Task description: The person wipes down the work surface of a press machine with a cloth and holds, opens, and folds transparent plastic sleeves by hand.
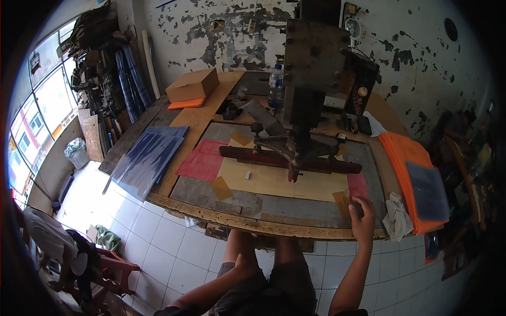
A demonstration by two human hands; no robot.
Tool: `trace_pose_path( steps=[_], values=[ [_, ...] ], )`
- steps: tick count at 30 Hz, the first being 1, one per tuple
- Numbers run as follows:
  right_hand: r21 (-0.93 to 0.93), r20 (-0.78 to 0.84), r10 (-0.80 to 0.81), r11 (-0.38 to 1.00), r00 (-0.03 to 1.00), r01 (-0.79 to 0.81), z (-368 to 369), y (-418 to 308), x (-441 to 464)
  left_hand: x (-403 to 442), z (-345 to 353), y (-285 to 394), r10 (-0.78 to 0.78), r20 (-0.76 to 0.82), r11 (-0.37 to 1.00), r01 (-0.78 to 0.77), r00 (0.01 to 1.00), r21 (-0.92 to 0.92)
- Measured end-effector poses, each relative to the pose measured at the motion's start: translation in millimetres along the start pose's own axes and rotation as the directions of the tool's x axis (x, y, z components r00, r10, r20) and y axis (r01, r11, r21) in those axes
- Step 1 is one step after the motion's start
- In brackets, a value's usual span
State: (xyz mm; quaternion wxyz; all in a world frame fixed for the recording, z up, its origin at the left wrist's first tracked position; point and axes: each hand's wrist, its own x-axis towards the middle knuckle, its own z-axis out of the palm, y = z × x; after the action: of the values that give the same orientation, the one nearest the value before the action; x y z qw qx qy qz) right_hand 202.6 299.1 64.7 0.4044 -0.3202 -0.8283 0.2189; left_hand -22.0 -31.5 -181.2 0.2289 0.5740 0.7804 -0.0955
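My right hand [362,220] is over the front right edge of the table, beside a strip of brown tape [341,204]. Its fingers curve loosely, thumb apart, with nothing visible in them. Down at my lap rests my left hand [245,265], its fingers mostly hidden against my legs. In front of me a dark press head [295,150] with a long red-brown bar stands over a yellow board [274,187]. A small light-grey piece [247,175] lies on that board. Pink-red sheet [203,159] shows at the board's left end, and more at its right.
Clear bluish plastic sheets [150,158] overhang the table's left side. At right are orange material [403,168], a blue plastic sheet [426,192] and a crumpled white cloth [397,218]. Behind stand a cardboard box [192,85] and a bottle [275,87]. Other people sit left and right.
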Motion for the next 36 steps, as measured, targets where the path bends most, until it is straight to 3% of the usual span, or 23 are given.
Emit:
trace_pose_path(
  steps=[7, 16, 36],
  values=[
    [0.015, 0.000, 0.012, 1.000, 1.000, -0.012, 1, -1, 0, 2, -23, -13, -0.034, -0.139, 0.997, 0.024, 0.990, -0.076],
    [0.025, 0.005, 0.018, 1.000, 1.000, -0.019, -1, -3, 1, -12, -12, -10, -0.006, -0.013, 0.998, 0.006, 1.000, -0.056],
    [0.011, 0.000, 0.012, 1.000, 1.000, -0.012, -1, -3, 0, -22, -12, -9, 0.001, 0.053, 0.995, 0.004, 0.999, -0.096]
  ],
)
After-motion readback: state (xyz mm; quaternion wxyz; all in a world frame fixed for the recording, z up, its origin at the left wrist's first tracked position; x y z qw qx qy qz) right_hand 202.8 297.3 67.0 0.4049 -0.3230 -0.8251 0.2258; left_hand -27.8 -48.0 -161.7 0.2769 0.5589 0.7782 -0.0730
